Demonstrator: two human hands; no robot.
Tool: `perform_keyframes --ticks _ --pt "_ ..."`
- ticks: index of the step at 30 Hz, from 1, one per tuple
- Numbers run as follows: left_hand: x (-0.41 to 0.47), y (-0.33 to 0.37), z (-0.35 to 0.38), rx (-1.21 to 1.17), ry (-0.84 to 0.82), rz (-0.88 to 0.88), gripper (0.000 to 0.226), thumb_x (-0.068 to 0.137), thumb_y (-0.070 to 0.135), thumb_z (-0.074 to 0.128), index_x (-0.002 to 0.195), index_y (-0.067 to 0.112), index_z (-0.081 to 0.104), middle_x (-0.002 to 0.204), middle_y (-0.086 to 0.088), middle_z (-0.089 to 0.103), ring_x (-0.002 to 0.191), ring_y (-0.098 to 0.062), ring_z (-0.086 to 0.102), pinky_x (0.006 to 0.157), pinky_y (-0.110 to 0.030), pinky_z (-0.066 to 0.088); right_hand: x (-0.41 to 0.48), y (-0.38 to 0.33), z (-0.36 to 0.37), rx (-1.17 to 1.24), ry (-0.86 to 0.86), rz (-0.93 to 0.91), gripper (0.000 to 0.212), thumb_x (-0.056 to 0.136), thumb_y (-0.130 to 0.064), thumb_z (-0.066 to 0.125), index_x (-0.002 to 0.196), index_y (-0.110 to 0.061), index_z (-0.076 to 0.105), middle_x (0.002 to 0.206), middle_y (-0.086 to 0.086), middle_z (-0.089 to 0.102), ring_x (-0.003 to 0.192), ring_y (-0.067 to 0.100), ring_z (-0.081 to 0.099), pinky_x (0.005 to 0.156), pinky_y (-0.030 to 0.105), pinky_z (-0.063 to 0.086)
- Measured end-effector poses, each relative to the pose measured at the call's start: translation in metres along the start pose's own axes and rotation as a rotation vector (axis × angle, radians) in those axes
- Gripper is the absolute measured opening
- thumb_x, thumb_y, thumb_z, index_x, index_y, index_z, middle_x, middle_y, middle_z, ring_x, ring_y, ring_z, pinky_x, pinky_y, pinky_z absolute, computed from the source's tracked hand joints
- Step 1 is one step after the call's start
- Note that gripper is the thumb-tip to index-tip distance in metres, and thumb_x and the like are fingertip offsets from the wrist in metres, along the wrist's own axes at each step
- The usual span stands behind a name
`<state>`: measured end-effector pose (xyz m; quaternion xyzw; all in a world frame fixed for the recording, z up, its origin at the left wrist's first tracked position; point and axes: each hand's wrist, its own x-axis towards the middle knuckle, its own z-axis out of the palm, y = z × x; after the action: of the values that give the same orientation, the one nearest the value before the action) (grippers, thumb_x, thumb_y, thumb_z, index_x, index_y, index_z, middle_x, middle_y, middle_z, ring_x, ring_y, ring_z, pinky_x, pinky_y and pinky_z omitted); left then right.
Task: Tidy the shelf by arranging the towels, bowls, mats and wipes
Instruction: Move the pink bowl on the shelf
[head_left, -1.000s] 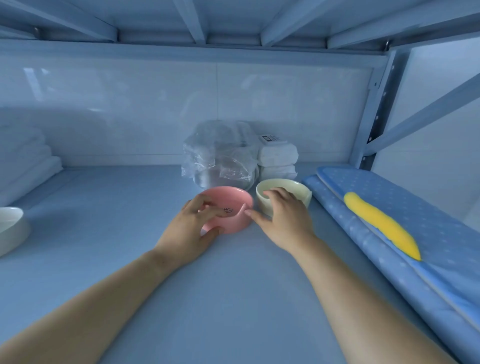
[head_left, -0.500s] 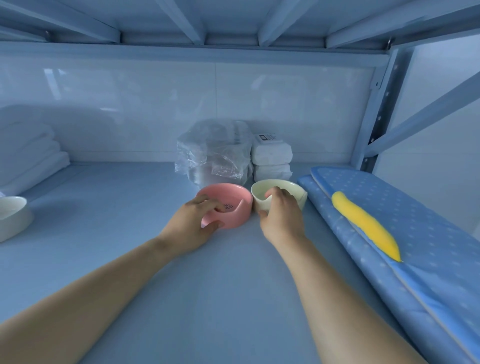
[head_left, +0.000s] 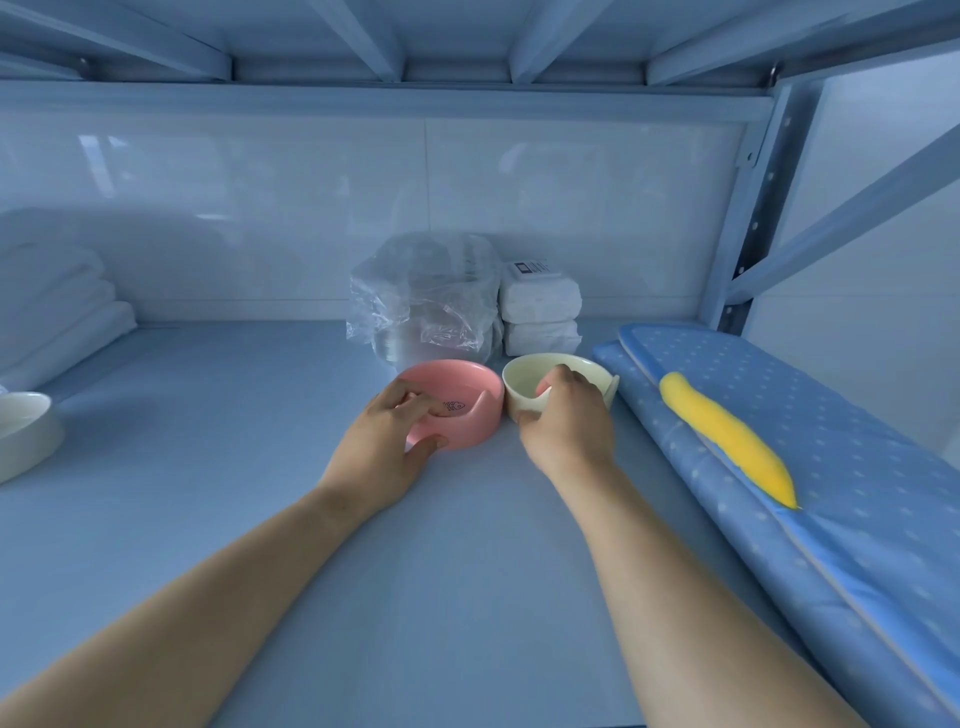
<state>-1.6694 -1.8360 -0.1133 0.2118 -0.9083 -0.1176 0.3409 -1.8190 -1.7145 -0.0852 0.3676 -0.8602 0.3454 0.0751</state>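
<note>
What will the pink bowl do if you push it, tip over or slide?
Probably slide: the pink bowl looks low and wide on the smooth shelf. It seems stiff and glossy, maybe ceramic, so it might chip against the cream bowl right beside it.

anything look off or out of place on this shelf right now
One pale bowl sits alone at the far left by the folded towels, apart from the pink bowl and cream bowl gripped by the left hand and right hand mid-shelf. A yellow object lies diagonally on the blue mats. Nothing spilled or broken.
</note>
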Motion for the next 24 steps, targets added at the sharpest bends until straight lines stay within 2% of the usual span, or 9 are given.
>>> perform_keyframes --ticks 4,11,15,20,24 --pt "0.001 -0.0021 0.0 -0.004 -0.011 0.022 0.028 0.08 0.015 0.07 0.107 0.02 0.066 0.104 0.008 0.051 0.092 -0.02 0.054 0.078 -0.025 0.04 0.0007 -0.0005 0.0001 -0.017 0.005 0.01 0.026 0.084 -0.021 0.061 0.106 -0.012 0.051 0.109 0.004 0.058 0.104 0.025 0.052 0.07 0.03 0.041" --pt "-0.0019 -0.0038 -0.003 -0.021 -0.023 0.053 0.033 0.082 0.016 0.068 0.112 0.03 0.065 0.095 0.002 0.051 0.083 -0.017 0.048 0.075 -0.023 0.036 0.0011 -0.0014 -0.0014 -0.021 -0.022 0.033 0.028 0.085 -0.026 0.061 0.111 -0.017 0.056 0.115 0.002 0.057 0.109 0.023 0.052 0.076 0.031 0.044" --pt "-0.0027 -0.0019 -0.0031 -0.021 -0.018 0.049 0.034 0.082 0.015 0.069 0.112 0.03 0.065 0.095 0.005 0.05 0.083 -0.015 0.048 0.076 -0.022 0.035 0.0005 0.0001 -0.0019 -0.045 -0.042 0.04 0.023 0.085 -0.02 0.061 0.108 -0.018 0.059 0.114 0.003 0.056 0.107 0.024 0.052 0.074 0.029 0.043" --pt "-0.0018 -0.0025 -0.0021 -0.009 -0.017 0.045 0.033 0.082 0.017 0.068 0.111 0.032 0.064 0.096 0.006 0.049 0.085 -0.015 0.049 0.076 -0.026 0.041 0.0012 0.0007 -0.0031 -0.054 -0.052 0.034 0.027 0.083 -0.014 0.061 0.109 -0.019 0.059 0.115 0.003 0.055 0.108 0.023 0.052 0.074 0.029 0.042" --pt "-0.0017 -0.0024 -0.002 0.035 -0.009 0.063 0.034 0.082 0.019 0.068 0.112 0.034 0.063 0.101 0.009 0.045 0.09 -0.015 0.049 0.079 -0.028 0.044 0.0007 -0.0009 -0.0026 -0.095 -0.041 0.017 0.027 0.083 -0.015 0.062 0.109 -0.021 0.06 0.115 0.001 0.057 0.109 0.023 0.052 0.08 0.031 0.04"
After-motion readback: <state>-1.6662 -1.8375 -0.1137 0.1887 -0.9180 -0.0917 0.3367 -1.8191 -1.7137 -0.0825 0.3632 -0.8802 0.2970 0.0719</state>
